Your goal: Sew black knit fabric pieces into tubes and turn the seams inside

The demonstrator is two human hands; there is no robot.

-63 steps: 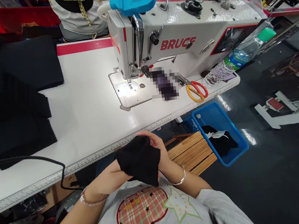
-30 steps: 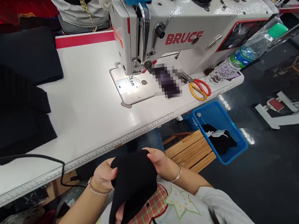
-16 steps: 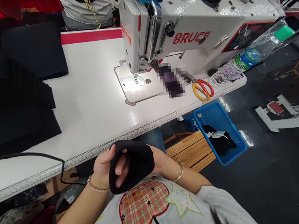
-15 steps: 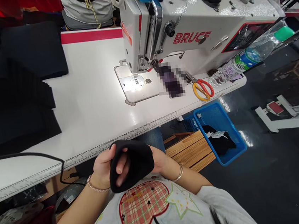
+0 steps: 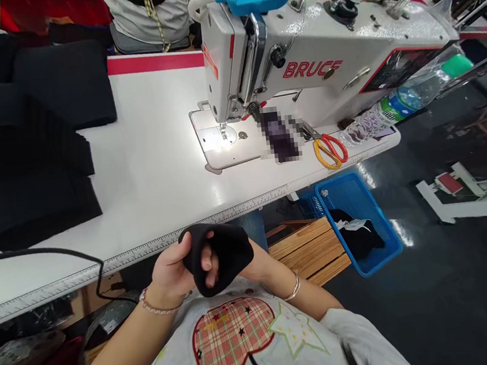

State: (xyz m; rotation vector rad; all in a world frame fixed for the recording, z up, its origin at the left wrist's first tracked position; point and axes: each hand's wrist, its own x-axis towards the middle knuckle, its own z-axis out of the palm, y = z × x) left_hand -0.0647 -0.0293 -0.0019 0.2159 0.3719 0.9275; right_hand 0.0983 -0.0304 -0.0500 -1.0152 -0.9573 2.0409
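A black fabric tube (image 5: 233, 250), its wide opening facing me, is held in front of my shirt, just below the table's front edge. My left hand (image 5: 172, 271) grips its left rim, with the thumb pressed on the outside. Bent fingers show inside the opening; I cannot tell which hand they belong to. My right hand (image 5: 252, 267) is at the tube's right side, mostly hidden behind the cloth, so its fingers cannot be made out clearly.
A white sewing machine (image 5: 300, 54) stands on the white table (image 5: 151, 175). Folded black cloth (image 5: 26, 147) is stacked at left. Scissors (image 5: 329, 149) and a plastic bottle (image 5: 396, 105) lie at right. Below are a blue basket (image 5: 388, 237) and a wooden bench (image 5: 309, 248). A black cable (image 5: 77, 255) crosses the edge.
The black fabric tube has risen slightly and turned a little in my hands, and its opening looks smaller. The view has shifted slightly.
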